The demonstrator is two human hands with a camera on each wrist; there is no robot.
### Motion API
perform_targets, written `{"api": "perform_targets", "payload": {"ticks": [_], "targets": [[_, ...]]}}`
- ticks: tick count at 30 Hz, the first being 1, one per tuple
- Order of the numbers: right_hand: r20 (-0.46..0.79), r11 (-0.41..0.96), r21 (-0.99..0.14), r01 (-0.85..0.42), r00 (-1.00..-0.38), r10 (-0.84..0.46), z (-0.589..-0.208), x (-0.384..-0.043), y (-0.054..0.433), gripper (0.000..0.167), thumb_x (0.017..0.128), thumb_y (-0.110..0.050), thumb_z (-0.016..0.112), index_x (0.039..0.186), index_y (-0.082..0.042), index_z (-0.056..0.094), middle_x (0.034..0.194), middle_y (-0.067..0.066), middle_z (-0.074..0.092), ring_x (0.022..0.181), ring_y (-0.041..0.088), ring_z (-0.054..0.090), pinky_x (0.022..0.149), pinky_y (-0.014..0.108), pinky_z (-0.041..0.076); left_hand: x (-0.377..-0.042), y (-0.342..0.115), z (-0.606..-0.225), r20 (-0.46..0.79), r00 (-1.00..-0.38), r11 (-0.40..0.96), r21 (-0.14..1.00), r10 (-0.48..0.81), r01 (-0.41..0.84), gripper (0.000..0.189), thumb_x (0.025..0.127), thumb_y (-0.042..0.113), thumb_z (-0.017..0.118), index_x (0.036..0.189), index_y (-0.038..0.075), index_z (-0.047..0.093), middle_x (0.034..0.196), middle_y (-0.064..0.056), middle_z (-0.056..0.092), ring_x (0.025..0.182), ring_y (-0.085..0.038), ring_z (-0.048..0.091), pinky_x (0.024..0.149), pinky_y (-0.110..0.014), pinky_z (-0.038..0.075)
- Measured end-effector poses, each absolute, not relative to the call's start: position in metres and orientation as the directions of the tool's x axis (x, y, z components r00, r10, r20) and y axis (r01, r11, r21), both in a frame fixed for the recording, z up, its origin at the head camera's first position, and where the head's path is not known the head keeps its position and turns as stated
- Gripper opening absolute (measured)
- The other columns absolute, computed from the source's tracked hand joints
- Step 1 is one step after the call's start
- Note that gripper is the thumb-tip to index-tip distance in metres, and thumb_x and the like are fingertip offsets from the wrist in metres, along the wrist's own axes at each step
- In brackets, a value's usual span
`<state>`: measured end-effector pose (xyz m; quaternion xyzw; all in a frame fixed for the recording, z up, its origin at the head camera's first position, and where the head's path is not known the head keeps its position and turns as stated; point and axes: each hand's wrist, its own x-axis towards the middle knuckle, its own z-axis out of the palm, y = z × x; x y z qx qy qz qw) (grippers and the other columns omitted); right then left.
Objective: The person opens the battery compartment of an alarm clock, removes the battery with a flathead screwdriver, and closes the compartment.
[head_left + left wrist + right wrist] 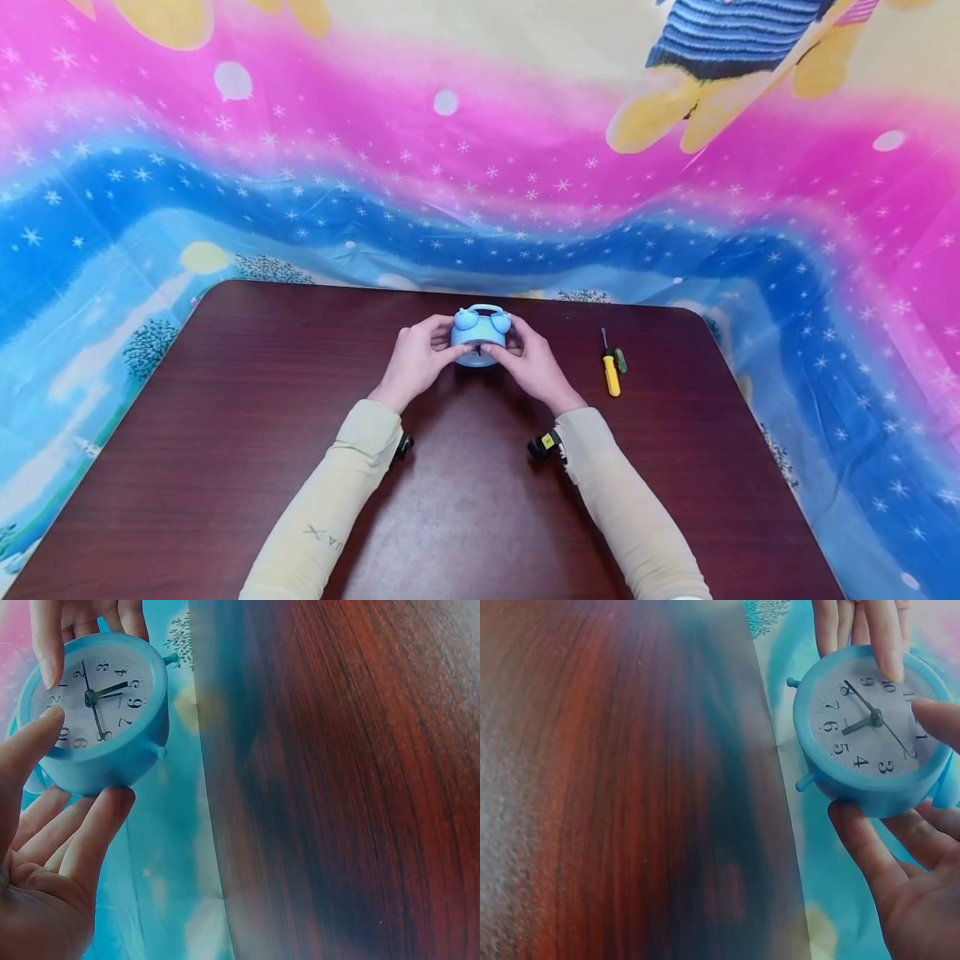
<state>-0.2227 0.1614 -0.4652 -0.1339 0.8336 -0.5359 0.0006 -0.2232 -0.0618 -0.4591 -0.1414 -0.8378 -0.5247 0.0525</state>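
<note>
Alarm clock (480, 332), blue: held above the far middle of the table (225, 433), left hand (416, 360) and right hand (531, 365) each gripping a side, fingers curled around its case. Screwdriver (611, 368), yellow-handled: lying right of clock, apart.

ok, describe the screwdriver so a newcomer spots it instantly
On the dark wooden table, look right of the hands holding the blue clock. The screwdriver lies there alone: thin metal shaft, yellow handle, a small green piece beside it.
</note>
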Motion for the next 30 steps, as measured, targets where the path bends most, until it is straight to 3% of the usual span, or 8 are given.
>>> {"api": "perform_targets", "payload": {"ticks": [5,18,24,30], "targets": [[0.153,0.4,-0.887,-0.232,-0.964,-0.219,-0.468,-0.224,0.16,0.069,0.096,-0.033,0.073,0.155,-0.014,0.043,0.128,0.009,0.065,0.101,0.021,0.067,0.089,0.038,0.056,-0.224,-0.061,-0.459,0.233,-0.959,0.438,0.854,0.162,0.282,0.047,0.084,0.021,0.086,0.124,0.002,0.069,0.115,-0.015,0.073,0.101,-0.021,0.072,0.087,-0.036,0.057],[0.128,0.479,-0.847,-0.23,-0.963,-0.237,-0.47,-0.222,0.161,0.068,0.104,-0.035,0.06,0.162,-0.014,0.03,0.138,0.011,0.061,0.109,0.021,0.065,0.093,0.039,0.054,-0.225,-0.06,-0.464,0.189,-0.974,0.462,0.858,0.124,0.225,0.046,0.091,0.029,0.08,0.125,0.001,0.068,0.114,-0.014,0.073,0.099,-0.023,0.072,0.087,-0.036,0.057],[0.138,0.452,-0.867,-0.209,-0.973,-0.186,-0.474,-0.223,0.161,0.064,0.104,-0.036,0.06,0.158,-0.01,0.038,0.134,0.013,0.063,0.11,0.022,0.065,0.095,0.04,0.053,-0.225,-0.059,-0.462,0.162,-0.978,0.468,0.86,0.132,0.205,0.046,0.096,0.031,0.074,0.129,0.0,0.066,0.115,-0.017,0.072,0.101,-0.026,0.072,0.089,-0.039,0.057],[0.102,0.35,-0.927,-0.136,-0.988,-0.114,-0.478,-0.223,0.158,0.05,0.103,-0.035,0.063,0.142,-0.012,0.043,0.129,0.015,0.064,0.111,0.024,0.065,0.092,0.042,0.055,-0.224,-0.057,-0.463,0.131,-0.986,0.46,0.873,0.102,0.163,0.043,0.099,0.033,0.07,0.13,0.005,0.06,0.113,-0.015,0.073,0.103,-0.024,0.071,0.088,-0.041,0.057]]}}
